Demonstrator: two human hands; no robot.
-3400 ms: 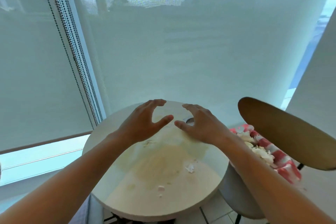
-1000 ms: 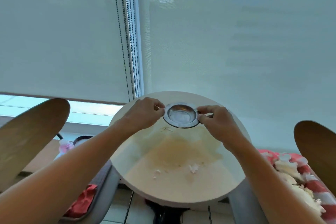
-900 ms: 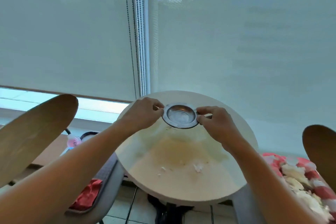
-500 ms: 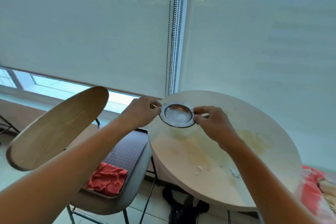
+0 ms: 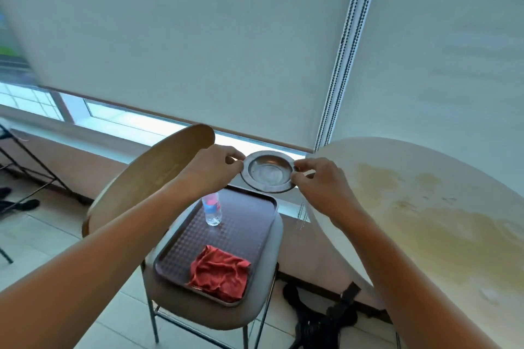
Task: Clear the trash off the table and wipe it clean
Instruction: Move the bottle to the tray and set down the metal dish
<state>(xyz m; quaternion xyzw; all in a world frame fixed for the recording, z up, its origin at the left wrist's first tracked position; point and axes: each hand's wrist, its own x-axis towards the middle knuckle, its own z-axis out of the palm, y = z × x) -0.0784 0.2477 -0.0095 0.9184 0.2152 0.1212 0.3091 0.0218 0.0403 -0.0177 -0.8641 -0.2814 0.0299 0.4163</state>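
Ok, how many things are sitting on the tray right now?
2: a small water bottle standing near the far end of the tray, and a crumpled red cloth at its near end. Nothing looks hidden.

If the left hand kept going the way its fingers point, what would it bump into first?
The left hand already pinches the metal dish; straight on lies the right hand at the opposite rim, though depth is unclear.

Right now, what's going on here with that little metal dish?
A person is clearing a table. Both hands, left hand and right hand, pinch the rim of a small metal dish, held in the air over the far end of a brown tray. The tray sits on a chair seat and holds a small water bottle and a crumpled red cloth. The round table at right shows yellowish stains.
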